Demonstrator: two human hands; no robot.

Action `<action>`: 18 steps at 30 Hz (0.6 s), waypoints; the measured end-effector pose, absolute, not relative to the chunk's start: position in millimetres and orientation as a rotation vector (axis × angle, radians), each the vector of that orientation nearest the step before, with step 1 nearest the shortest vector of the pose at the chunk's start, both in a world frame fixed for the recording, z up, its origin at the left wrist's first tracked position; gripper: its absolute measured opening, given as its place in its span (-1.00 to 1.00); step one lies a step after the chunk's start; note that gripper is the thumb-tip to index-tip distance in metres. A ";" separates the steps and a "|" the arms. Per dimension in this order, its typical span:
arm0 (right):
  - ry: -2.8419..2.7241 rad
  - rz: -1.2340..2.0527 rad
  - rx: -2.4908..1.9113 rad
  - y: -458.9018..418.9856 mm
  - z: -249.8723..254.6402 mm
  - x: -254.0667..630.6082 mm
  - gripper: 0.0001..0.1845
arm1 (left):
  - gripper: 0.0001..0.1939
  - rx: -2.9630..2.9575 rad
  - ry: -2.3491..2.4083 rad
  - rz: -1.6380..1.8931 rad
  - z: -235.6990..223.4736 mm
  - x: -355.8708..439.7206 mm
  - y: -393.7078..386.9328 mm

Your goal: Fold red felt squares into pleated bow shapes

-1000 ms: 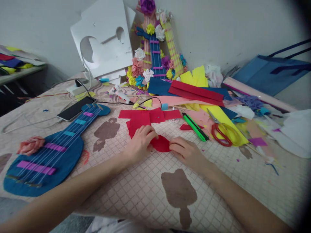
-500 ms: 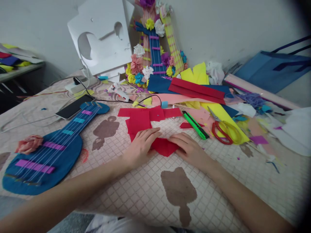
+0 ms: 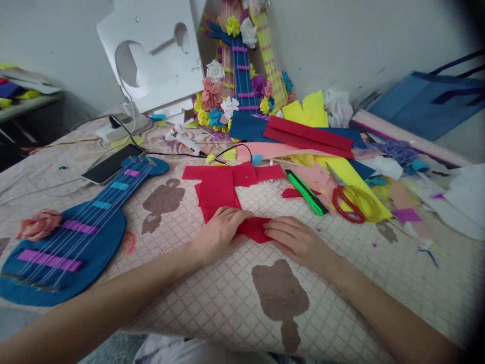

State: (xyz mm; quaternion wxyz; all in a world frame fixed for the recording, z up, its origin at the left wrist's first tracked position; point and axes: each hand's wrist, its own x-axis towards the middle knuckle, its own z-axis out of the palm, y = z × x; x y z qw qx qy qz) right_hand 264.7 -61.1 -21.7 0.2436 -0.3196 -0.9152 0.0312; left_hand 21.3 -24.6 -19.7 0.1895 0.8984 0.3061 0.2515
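Red paper piece point(image 3: 255, 230), where is it?

Center of the frame, just above the tablecloth point(image 3: 189, 303) or resting on it, can't tell which. It sits between the two hands.

Fingers?

Left hand point(image 3: 223, 230): fingers together, closed on the piece's left end. Right hand point(image 3: 297, 237): fingers bunched, closed on the right end. Thumbs mostly hidden.

How far along?

Early, I'd judge. The piece looks folded, with a straight-ish top edge and a blunt point at the bottom. Nothing visibly glued to it. Flat red sheets point(image 3: 216, 187) lie just above the left hand, loose and overlapping, so there's likely more paper to work. How many folds are left, can't tell.

Anything finished around?

Blue guitar point(image 3: 113, 227), lower left: strings, purple and light-blue strips, pink rose all on. More decorated guitars stand at top center.

Tools?

Green cutter point(image 3: 305, 192) and red-handled scissors point(image 3: 350, 205) right of center, both lying untouched. Glue gun point(image 3: 184, 140) upper left of center, apart from the hands.

Brands, labels, writing?

None legible. Cutter shows no readable lettering. Reddish print point(image 3: 130, 241) on the cloth beside the blue guitar, too blurred to read.
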 end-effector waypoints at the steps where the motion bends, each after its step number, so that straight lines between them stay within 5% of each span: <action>1: -2.493 0.088 -0.885 -62.1 -22.6 265.4 -0.71 | -0.67 2.522 0.848 0.713 -19.6 20.8 -24.7; 6: -2.445 0.154 -0.930 -64.7 -23.7 264.4 -0.76 | -0.90 2.582 0.841 0.748 -17.0 17.7 -25.0; 18: -2.390 0.314 -1.074 -67.3 -18.6 255.5 -0.88 | -0.97 2.468 0.917 0.647 -16.5 17.0 -22.1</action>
